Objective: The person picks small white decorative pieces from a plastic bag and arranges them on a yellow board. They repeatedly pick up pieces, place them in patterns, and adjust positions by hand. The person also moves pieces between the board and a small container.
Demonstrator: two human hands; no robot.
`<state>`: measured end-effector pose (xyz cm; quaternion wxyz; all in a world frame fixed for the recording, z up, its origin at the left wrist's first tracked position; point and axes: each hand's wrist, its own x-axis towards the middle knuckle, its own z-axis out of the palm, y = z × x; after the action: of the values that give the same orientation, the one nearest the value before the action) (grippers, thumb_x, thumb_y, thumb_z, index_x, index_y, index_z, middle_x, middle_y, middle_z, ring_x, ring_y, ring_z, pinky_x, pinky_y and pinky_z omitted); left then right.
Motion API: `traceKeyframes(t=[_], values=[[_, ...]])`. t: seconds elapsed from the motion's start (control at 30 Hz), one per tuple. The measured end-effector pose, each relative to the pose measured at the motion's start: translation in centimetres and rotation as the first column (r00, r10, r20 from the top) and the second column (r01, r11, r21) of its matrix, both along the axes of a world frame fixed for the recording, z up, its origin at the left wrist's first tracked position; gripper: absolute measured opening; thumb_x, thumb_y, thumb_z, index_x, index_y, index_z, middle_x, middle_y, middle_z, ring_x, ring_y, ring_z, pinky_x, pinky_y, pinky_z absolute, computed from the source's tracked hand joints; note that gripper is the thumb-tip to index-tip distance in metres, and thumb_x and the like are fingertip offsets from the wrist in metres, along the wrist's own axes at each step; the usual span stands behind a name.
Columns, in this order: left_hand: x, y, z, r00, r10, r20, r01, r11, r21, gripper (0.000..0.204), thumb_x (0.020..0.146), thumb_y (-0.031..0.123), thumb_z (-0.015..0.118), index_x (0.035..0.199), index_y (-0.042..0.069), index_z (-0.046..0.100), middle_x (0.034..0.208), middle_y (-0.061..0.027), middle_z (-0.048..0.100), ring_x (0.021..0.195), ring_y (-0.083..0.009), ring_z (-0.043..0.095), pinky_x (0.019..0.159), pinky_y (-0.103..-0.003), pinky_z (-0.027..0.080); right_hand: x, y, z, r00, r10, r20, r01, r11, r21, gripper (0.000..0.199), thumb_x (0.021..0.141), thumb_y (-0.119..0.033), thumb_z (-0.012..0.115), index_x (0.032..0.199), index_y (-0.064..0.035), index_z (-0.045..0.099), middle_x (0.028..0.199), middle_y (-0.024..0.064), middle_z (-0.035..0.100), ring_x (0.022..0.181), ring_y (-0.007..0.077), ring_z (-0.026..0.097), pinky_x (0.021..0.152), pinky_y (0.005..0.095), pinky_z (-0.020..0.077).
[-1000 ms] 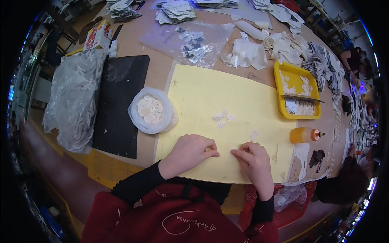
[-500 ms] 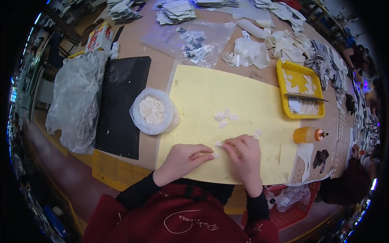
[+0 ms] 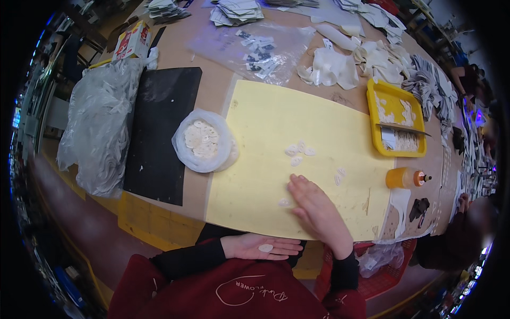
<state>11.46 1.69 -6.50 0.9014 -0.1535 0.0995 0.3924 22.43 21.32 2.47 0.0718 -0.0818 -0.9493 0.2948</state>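
Observation:
My left hand (image 3: 263, 248) lies palm up at the table's front edge, fingers stretched out, with a small white oval piece (image 3: 265, 248) resting on it. Over the yellow sheet (image 3: 255, 175), my right hand (image 3: 313, 204) is held with its fingers extended; its underside is hidden. Just left of its thumb lies another white oval piece (image 3: 284, 202). A small cluster of such pieces (image 3: 301, 149) sits beyond the right hand, and a smaller group (image 3: 339, 176) lies to its right. Many similar pieces (image 3: 201, 139) fill a bag-lined container (image 3: 183, 151) at the left.
At the right stand a yellow tray (image 3: 374, 143) with a knife (image 3: 404, 128) across it and an orange bottle (image 3: 398, 178). A black board (image 3: 159, 143) and plastic bags (image 3: 95, 133) are at the left. Cloth pieces (image 3: 332, 68) lie at the back; a red basket (image 3: 393, 271) is below.
My left hand has drawn back from the sheet toward me and turned palm up, with one white piece on it. My right hand has unbent its fingers and stays over the sheet.

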Motion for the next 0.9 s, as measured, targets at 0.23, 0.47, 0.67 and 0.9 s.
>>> traceKeyframes(t=[0.23, 0.47, 0.67, 0.9], values=[[0.3, -1.2, -2.2, 0.976, 0.207, -0.069, -0.215, 0.966, -0.141, 0.048, 0.112, 0.034, 0.040, 0.142, -0.003, 0.046, 0.142, -0.0223, 0.053, 0.129, -0.0282, 0.058, 0.114, -0.048, 0.047, 2.4, -5.7, -1.8, 0.963, 0.270, -0.019, -0.270, 0.954, -0.133, 0.056, 0.094, -0.017, 0.069, 0.143, 0.0041, 0.052, 0.155, 0.0177, 0.047, 0.140, 0.0342, 0.049, 0.113, 0.0456, 0.0435], [-0.1, -1.0, -1.2, 0.977, 0.174, -0.122, -0.201, 0.941, -0.273, 0.035, 0.111, 0.031, 0.046, 0.124, 0.000, 0.056, 0.112, -0.0122, 0.067, 0.087, -0.0153, 0.068, 0.070, -0.029, 0.060, 2.6, -5.2, 2.0, 0.940, 0.325, -0.102, -0.341, 0.894, -0.293, 0.050, 0.091, -0.012, 0.071, 0.136, 0.0047, 0.058, 0.141, 0.0192, 0.058, 0.127, 0.0352, 0.059, 0.108, 0.0447, 0.0480], [-0.9, -0.3, 2.4, 0.891, -0.179, -0.418, 0.144, 0.983, -0.112, 0.036, 0.108, 0.034, 0.056, 0.083, 0.009, 0.054, 0.069, 0.0053, 0.041, 0.050, -0.0010, 0.029, 0.040, -0.017, 0.021, -1.8, 2.1, 2.2, 0.986, 0.034, -0.162, 0.000, 0.979, 0.202, 0.040, 0.086, -0.010, 0.074, 0.124, 0.0016, 0.065, 0.124, 0.0155, 0.065, 0.115, 0.0324, 0.063, 0.099, 0.0436, 0.0515], [-4.9, 0.0, 7.2, 0.969, 0.031, -0.246, 0.040, 0.960, 0.276, 0.045, 0.110, 0.031, 0.050, 0.072, 0.008, 0.050, 0.066, 0.0042, 0.034, 0.053, -0.0028, 0.026, 0.044, -0.019, 0.021, -2.4, 0.9, -0.9, 0.988, -0.070, -0.135, 0.096, 0.976, 0.196, 0.037, 0.085, -0.006, 0.075, 0.120, 0.0023, 0.067, 0.121, 0.0152, 0.066, 0.109, 0.0339, 0.064, 0.095, 0.0428, 0.0515]])
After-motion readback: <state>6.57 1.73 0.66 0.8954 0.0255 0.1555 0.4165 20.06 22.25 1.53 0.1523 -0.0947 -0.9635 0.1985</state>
